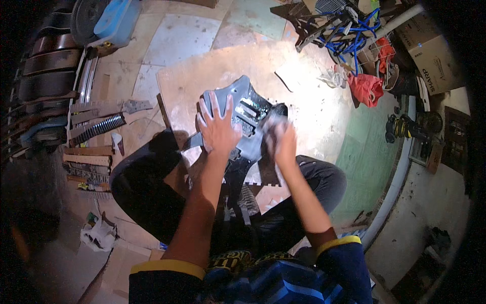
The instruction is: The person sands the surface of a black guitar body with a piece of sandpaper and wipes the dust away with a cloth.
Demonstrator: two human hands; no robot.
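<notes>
A grey, flat piece shaped like an electric guitar body (pixel 242 90) lies in front of me, with slots cut through its middle and a wet-looking, shiny dark patch around them. My left hand (pixel 218 129) is spread flat on its left side, fingers apart. On the right edge, my right hand (pixel 281 138) is smeared by motion, and its fingers cannot be made out. A dark rounded shape (pixel 279 109) shows just beyond that hand; whether the hand holds it is unclear. Beneath the piece is a pale board (pixel 314 119), brightly lit on its right.
My crossed legs (pixel 147 177) flank the board's near edge. To the left lie notched wooden strips (pixel 88 159) and a dark ribbed rod (pixel 98 127). A blue plastic container (pixel 117 23) stands far left. Tangled blue cords (pixel 357 35), red cloth (pixel 365 90) and cardboard boxes (pixel 430 63) crowd the far right.
</notes>
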